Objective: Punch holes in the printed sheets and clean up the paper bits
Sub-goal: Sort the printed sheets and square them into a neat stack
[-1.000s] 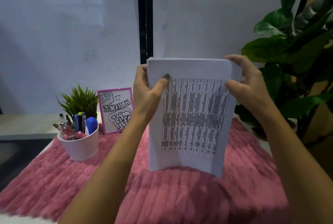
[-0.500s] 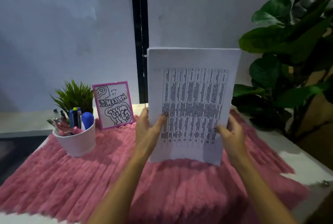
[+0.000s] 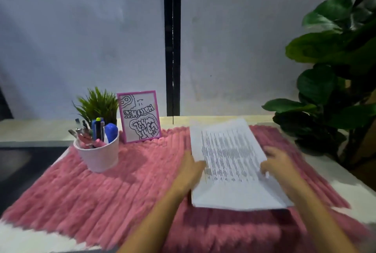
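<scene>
1. Head view: half a second ago the sheets stood upright on their bottom edge. Now they have tipped back and lie nearly flat, and both hands have come down with them.
2. The sheets (image 3: 230,171) lie over the pink mat (image 3: 122,191) on the right half of the desk (image 3: 350,183). A shadow under their near edge suggests that end is not quite down.
3. Their long axis runs from the desk's near edge toward its far edge, with the print facing up. The near short edge points at the person.
4. The sheets lie between the hands, so neither hand is nearer. The left hand (image 3: 190,168) is on the left long edge and the right hand (image 3: 279,164) on the right long edge, both about midway along.
5. The hands are apart and each holds its own side. The left thumb lies on top of the paper. The right fingers curl round the edge, though blur softens the detail.
6. Both forearms reach in from the near edge, angled slightly rightward.
7. No punch is in view, so I judge punching has not begun. The stack is being set down first.
8. A cup (image 3: 99,155) of pens and a small frame (image 3: 140,117) stand toward the far left corner, well apart from the sheets. A leafy plant (image 3: 335,81) rises past the right edge.
</scene>
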`<state>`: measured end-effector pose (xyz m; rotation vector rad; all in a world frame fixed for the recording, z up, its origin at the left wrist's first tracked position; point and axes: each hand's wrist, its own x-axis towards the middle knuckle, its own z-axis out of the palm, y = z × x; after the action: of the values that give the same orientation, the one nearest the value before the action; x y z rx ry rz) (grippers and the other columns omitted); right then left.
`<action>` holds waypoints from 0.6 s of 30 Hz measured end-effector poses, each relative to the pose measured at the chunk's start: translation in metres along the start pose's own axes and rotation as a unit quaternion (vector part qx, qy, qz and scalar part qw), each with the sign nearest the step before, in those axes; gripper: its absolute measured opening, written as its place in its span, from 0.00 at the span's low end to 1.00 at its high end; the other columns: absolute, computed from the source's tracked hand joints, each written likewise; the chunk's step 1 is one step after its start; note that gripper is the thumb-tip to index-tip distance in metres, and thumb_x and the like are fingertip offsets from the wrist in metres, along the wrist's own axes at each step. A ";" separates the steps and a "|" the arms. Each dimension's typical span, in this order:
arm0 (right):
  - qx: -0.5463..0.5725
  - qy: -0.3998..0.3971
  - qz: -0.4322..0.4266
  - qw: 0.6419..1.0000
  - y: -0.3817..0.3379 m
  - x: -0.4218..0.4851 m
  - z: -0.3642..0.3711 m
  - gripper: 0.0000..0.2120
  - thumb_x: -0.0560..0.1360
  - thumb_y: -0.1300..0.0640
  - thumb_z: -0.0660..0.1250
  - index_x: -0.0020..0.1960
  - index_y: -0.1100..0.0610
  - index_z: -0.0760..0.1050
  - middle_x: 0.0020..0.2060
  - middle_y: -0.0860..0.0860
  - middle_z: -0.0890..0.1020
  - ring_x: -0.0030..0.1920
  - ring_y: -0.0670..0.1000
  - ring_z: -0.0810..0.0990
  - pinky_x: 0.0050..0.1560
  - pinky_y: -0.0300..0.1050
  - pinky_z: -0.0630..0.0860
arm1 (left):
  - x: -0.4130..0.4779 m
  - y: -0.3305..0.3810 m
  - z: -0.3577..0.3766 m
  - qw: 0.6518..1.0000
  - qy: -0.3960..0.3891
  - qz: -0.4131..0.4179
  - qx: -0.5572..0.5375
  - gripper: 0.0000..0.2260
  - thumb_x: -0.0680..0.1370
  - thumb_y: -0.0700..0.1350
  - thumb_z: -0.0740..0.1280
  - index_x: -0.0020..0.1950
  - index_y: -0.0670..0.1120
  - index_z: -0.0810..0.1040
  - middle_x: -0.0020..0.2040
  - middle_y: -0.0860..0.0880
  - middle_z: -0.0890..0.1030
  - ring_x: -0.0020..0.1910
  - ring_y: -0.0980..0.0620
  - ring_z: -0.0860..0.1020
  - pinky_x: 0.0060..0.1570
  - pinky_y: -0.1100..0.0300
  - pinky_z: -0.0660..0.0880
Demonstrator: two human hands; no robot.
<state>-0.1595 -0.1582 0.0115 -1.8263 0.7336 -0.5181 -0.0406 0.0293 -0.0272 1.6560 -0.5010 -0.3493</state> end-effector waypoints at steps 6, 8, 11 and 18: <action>0.003 -0.018 0.040 0.999 0.039 0.015 0.005 0.20 0.65 0.81 0.58 0.47 0.66 0.81 0.28 0.51 0.83 0.33 0.54 0.75 0.28 0.37 0.69 | 0.008 -0.022 0.001 0.983 0.052 -0.055 0.165 0.11 0.73 0.39 0.65 0.53 0.45 0.82 0.45 0.51 0.84 0.38 0.56 0.81 0.31 0.68 0.73; -0.008 -0.026 0.036 0.999 0.042 0.016 0.005 0.18 0.64 0.80 0.59 0.44 0.65 0.81 0.30 0.54 0.83 0.34 0.55 0.76 0.33 0.41 0.71 | 0.007 -0.022 -0.003 0.972 0.087 -0.038 0.217 0.08 0.74 0.39 0.64 0.50 0.42 0.81 0.42 0.50 0.82 0.32 0.59 0.77 0.23 0.71 0.65; -0.021 -0.022 0.023 0.999 0.047 0.018 0.008 0.20 0.63 0.79 0.60 0.47 0.65 0.82 0.38 0.59 0.86 0.40 0.59 0.81 0.43 0.50 0.76 | 0.003 -0.021 -0.002 0.968 0.104 -0.004 0.228 0.08 0.76 0.38 0.64 0.51 0.38 0.80 0.43 0.47 0.82 0.32 0.60 0.74 0.24 0.72 0.67; -0.325 0.126 -0.102 0.932 0.064 0.024 0.023 0.26 0.65 0.69 0.73 0.61 0.54 0.76 0.49 0.52 0.68 0.47 0.66 0.74 0.49 0.62 0.76 | -0.015 0.011 -0.033 0.931 0.135 0.045 0.336 0.10 0.80 0.39 0.61 0.58 0.40 0.78 0.49 0.50 0.76 0.44 0.53 0.71 0.41 0.63 0.68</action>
<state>-0.1424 -0.1761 -0.0561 -2.5033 0.9721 -0.7120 -0.0389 0.0640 -0.0120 2.2899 -0.5158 0.1468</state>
